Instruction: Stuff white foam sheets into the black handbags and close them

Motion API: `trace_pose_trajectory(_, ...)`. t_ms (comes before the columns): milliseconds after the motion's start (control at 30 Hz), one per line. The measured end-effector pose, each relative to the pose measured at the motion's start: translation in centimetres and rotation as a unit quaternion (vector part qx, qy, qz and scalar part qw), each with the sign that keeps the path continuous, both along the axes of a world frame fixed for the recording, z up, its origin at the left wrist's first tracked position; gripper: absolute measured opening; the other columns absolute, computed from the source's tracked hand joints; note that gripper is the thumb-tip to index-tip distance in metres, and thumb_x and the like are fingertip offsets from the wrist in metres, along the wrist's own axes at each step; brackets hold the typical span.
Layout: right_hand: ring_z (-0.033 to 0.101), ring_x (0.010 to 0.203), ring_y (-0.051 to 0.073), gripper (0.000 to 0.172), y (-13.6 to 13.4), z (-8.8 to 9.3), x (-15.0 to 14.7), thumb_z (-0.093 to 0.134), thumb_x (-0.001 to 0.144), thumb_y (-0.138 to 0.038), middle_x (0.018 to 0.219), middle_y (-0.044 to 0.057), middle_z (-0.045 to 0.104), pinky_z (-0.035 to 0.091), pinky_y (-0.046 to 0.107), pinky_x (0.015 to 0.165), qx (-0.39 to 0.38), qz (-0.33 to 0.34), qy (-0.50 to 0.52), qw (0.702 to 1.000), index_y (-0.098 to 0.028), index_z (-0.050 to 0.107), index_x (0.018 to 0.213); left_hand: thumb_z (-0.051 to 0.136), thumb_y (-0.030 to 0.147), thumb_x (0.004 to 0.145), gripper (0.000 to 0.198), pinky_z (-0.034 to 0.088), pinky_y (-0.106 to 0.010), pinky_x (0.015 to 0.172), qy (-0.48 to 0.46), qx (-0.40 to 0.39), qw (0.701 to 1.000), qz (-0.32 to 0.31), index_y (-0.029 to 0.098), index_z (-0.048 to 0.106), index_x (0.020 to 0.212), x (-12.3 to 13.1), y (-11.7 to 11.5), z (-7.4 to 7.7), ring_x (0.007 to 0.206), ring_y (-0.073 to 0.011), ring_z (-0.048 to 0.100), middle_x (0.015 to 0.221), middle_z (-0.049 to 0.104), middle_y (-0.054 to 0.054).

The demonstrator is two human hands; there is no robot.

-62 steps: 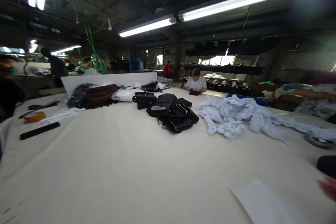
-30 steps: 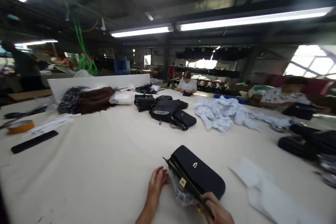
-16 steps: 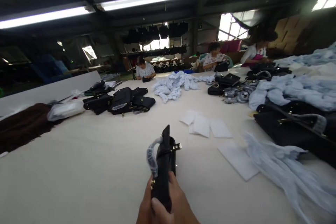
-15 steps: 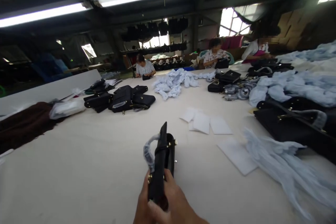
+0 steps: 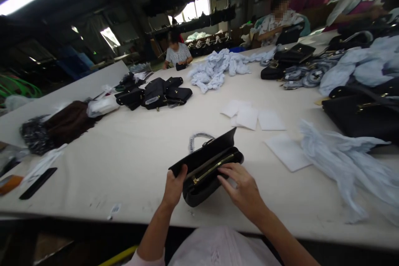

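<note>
Gripping the raised flap [image 5: 209,152] at its left corner, my left hand [image 5: 173,187] is closed on the bag [image 5: 199,187], thumb on top and fingers behind. My right hand [image 5: 245,189] lies loosely open, its fingertips [image 5: 223,169] resting on the rim of the bag's mouth, just beside the gold zip [image 5: 212,169]. The bag is black and sits on the table [image 5: 124,153] right at the near edge, between my two hands, mouth gaping toward me. Behind the flap a wrapped handle [image 5: 198,137] curls up (what the wrapping is I cannot tell).

Farther out to the right, a few white sheets [image 5: 249,116] lie flat on the table, with one more sheet [image 5: 288,151] nearer to me. Beside that, pale blue cloth [image 5: 343,158] trails toward the right edge, and a big black bag [image 5: 358,118] lies behind it. Up the middle sit a pile of small black bags [image 5: 156,93] and a heap of blue cloth [image 5: 218,66]. On the left are a brown bundle [image 5: 70,118] and a black strip [image 5: 37,178].

At the far end a person [image 5: 177,52] sits at work, and two more people [image 5: 277,14] are along the right side.
</note>
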State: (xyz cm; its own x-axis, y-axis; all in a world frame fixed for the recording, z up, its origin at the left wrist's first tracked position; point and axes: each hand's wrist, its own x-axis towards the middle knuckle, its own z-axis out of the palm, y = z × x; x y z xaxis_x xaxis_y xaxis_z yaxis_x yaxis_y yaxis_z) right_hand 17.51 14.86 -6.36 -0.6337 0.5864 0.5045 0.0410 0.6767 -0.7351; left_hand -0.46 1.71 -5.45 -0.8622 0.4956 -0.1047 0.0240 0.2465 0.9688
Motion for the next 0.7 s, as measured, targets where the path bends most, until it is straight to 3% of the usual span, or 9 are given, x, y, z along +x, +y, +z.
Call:
trace_pose_trajectory(100,0.066,0.085,0.019,0.014,0.2,0.1,1.6,0.059,0.089,-0.022,0.091,0.006,0.071,0.053,0.032,0.079,0.033,-0.049,-0.017,0.998,-0.020,0.071,0.097,0.071,0.059,0.071,0.055,0.055,-0.033,0.073,-0.054,0.047,0.996,-0.058,0.008,0.070,0.093,0.4,0.5,-0.6,0.080,-0.0264,0.068,0.088,0.074,-0.011)
trace_pose_trajectory(200,0.067,0.074,0.016,0.016,-0.4,0.3,2.7,0.058,0.092,-0.024,0.082,0.004,0.072,0.050,0.028,0.071,0.066,-0.044,-0.054,0.995,-0.018,0.070,0.101,0.070,0.056,0.074,0.052,0.054,-0.033,0.074,-0.082,0.067,0.991,-0.084,0.007,0.069,0.095,0.7,0.7,-1.3,0.078,-0.0250,0.068,0.087,0.073,-0.011)
trace_pose_trajectory(333,0.066,0.070,0.016,0.022,-1.6,1.0,2.3,0.058,0.092,-0.034,0.077,0.005,0.072,0.047,0.026,0.067,0.081,-0.020,-0.108,0.991,-0.018,0.071,0.100,0.068,0.053,0.077,0.046,0.052,-0.030,0.068,-0.030,0.054,0.993,-0.099,0.009,0.070,0.087,0.9,0.5,-1.5,0.071,-0.0205,0.063,0.077,0.070,-0.007)
trace_pose_trajectory(500,0.069,0.072,0.020,0.030,-2.9,2.6,-0.4,0.063,0.087,-0.046,0.082,0.005,0.074,0.046,0.028,0.064,0.041,0.022,-0.192,0.980,-0.021,0.072,0.099,0.074,0.051,0.071,0.040,0.044,-0.024,0.056,-0.002,0.048,0.991,-0.128,0.012,0.069,0.067,1.5,-0.3,-1.0,0.060,-0.0148,0.053,0.061,0.061,-0.001)
trace_pose_trajectory(600,0.068,0.070,0.023,0.027,-3.3,3.5,-1.9,0.071,0.078,-0.050,0.077,0.004,0.074,0.042,0.029,0.059,0.013,0.058,-0.260,0.964,-0.024,0.075,0.084,0.075,0.052,0.070,0.041,0.046,-0.025,0.059,-0.021,0.052,0.991,-0.118,0.012,0.070,0.072,1.8,-0.7,-1.1,0.063,-0.0154,0.054,0.065,0.062,-0.002)
trace_pose_trajectory(700,0.063,0.061,0.016,0.016,-3.4,3.5,-3.2,0.070,0.080,-0.040,0.065,-0.001,0.070,0.036,0.026,0.054,-0.054,0.128,-0.250,0.958,-0.025,0.075,0.076,0.070,0.055,0.074,0.045,0.048,-0.026,0.062,-0.052,0.054,0.993,-0.087,0.010,0.070,0.080,1.8,-0.8,-1.7,0.066,-0.0166,0.057,0.071,0.065,-0.004)
